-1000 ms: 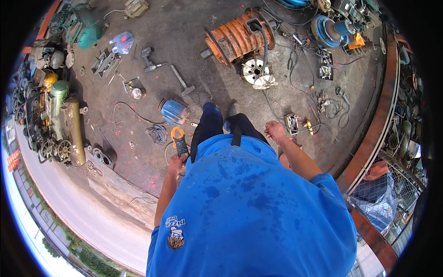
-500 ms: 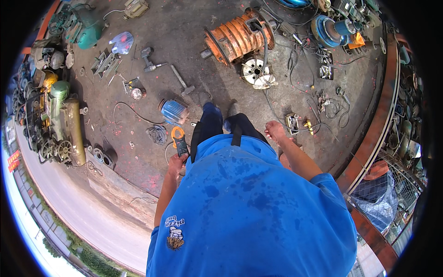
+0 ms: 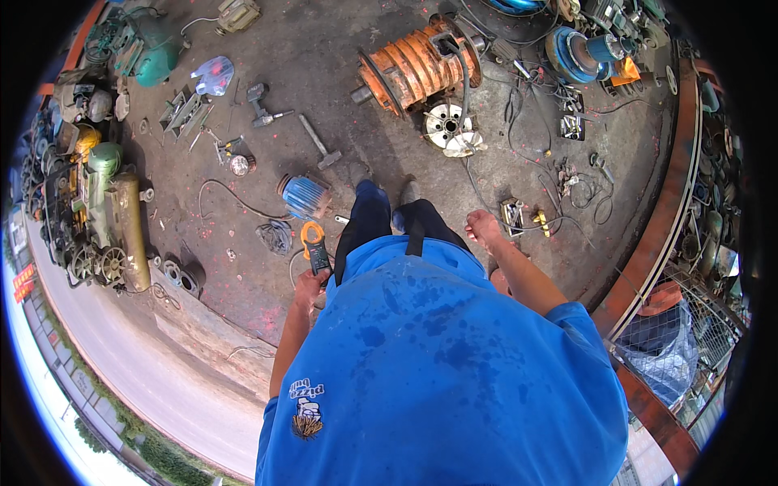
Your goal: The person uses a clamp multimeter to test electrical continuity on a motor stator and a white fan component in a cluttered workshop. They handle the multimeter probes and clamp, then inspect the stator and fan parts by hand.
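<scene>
One clamp meter, orange and black, juts from the grasp of the left hand near the left leg | right hand opposite, fingers curled, whether around anything cannot be told | blue finned motor and hammer lie on the stained floor ahead

- Light: daylight; from here, sky out past the left hand burns white.
- Floor, ahead of the hands: dimmer, soft shadows.
- Beam, right of the right hand: bowed by lens distortion.
- Rim: black.
</scene>
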`<state>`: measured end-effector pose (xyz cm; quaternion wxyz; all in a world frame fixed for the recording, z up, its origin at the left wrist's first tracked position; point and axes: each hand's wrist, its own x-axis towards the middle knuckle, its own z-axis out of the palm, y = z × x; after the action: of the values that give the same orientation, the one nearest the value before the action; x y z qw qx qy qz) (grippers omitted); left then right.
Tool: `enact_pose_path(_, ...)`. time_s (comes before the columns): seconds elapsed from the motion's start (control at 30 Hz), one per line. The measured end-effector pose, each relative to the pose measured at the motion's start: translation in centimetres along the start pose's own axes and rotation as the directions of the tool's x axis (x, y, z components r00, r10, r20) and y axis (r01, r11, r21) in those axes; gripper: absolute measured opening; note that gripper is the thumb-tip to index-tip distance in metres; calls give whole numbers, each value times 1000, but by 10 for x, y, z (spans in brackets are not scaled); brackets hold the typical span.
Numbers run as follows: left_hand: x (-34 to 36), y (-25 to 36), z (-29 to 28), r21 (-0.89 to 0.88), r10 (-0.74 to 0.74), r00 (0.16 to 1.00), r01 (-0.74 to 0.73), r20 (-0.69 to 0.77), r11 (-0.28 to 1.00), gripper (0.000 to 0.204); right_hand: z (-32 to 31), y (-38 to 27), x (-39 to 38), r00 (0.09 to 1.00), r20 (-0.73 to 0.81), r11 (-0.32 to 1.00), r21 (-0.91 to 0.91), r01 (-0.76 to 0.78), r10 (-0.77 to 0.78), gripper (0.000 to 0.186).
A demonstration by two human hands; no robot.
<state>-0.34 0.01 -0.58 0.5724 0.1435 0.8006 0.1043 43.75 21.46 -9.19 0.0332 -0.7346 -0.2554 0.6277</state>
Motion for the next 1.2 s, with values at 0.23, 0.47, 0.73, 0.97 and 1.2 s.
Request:
enact_pose_path(0.23, -6, 14, -3, 3, -29, 999, 29, 29, 1000, 24, 2, -5, -5, 1000, -3, 1000, 13, 21, -21, 16)
enact_pose_path(0.47, -12, 22, -4, 32, -18, 1000, 18, 8, 999, 23, 2, -5, -4, 1000, -5, 1000, 1, 6, -6, 16)
enact_pose_path(0.73, -11, 23, -3, 7, -22, 999, 22, 24, 1000, 23, 1, 1, 2, 1000, 5, 1000, -3, -12, 12, 19)
enact_pose_path(0.97, -4, 14, -3, 35, 19, 999, -20, 27, 999, 23, 3, -5, -6, 1000, 17, 1000, 4, -5, 5, 21)
enact_pose_path(1.2, -9, 24, -4, 44, -24, 1000, 23, 14, 999, 23, 3, 3, 2, 1000, 9, 1000, -18, -8, 8, 22)
